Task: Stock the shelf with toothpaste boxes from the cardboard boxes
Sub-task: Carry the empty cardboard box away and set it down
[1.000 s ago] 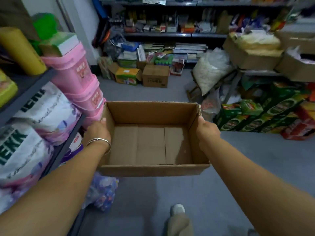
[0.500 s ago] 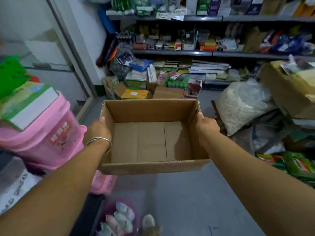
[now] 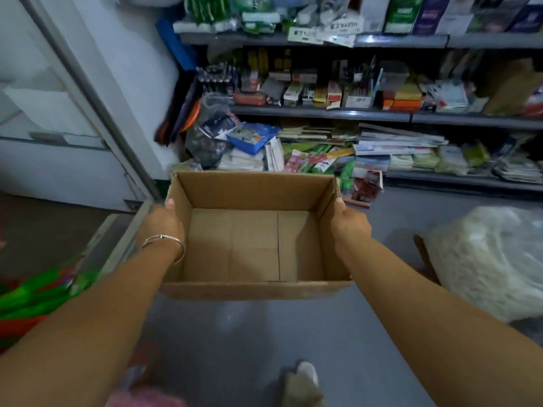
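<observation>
An empty open-topped cardboard box (image 3: pixel 252 242) hangs in the air in front of me, carried level. My left hand (image 3: pixel 163 221), with a silver bangle at the wrist, grips its left wall, the thumb on the top edge. My right hand (image 3: pixel 349 223) grips the right wall the same way. Nothing lies inside the box; its bare bottom shows. No toothpaste box can be made out. Grey shelves (image 3: pixel 323 113) crowded with small goods run across the back.
A white wall and a door frame (image 3: pixel 97 107) stand at the left. A big white plastic sack (image 3: pixel 493 259) lies on the grey floor (image 3: pixel 249 348) at the right. Packets and papers pile on the floor under the shelves. Green and pink goods sit at the lower left.
I have walked on with the box, and the view has swung up and left. The pink tubs and sacks on the left have slid out of view, and the back shelves are closer.
</observation>
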Demonstrator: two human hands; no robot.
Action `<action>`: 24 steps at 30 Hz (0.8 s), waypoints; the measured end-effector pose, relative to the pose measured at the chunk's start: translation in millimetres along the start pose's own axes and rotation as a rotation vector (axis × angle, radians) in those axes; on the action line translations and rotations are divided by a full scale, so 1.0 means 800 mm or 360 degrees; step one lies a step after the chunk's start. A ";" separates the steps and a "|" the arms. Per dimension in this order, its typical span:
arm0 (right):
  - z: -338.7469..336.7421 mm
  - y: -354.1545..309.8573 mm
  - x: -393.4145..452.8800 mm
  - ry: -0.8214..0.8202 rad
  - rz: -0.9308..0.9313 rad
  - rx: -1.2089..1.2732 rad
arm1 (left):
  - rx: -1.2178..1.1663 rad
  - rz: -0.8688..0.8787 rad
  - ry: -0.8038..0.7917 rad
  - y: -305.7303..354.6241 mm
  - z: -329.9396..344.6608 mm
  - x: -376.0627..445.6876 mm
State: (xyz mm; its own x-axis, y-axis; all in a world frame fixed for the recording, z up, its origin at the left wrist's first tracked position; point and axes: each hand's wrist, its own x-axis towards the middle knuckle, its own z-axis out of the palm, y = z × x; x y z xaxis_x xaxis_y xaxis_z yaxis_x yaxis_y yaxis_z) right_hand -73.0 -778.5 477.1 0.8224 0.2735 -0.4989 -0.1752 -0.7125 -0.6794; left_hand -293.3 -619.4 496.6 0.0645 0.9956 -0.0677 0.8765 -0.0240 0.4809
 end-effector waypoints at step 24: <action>0.459 -0.223 0.606 0.0154 0.0141 0.0038 | 0.0543 0.0154 -0.0391 0.079 0.460 0.739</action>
State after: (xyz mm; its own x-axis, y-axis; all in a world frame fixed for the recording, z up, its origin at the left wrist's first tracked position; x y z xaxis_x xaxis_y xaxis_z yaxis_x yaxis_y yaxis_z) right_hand 158.2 -281.3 158.4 0.8515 0.1456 -0.5038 -0.2612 -0.7154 -0.6481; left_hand -24.4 -65.5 165.1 0.2295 0.9371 -0.2628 0.9657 -0.1857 0.1814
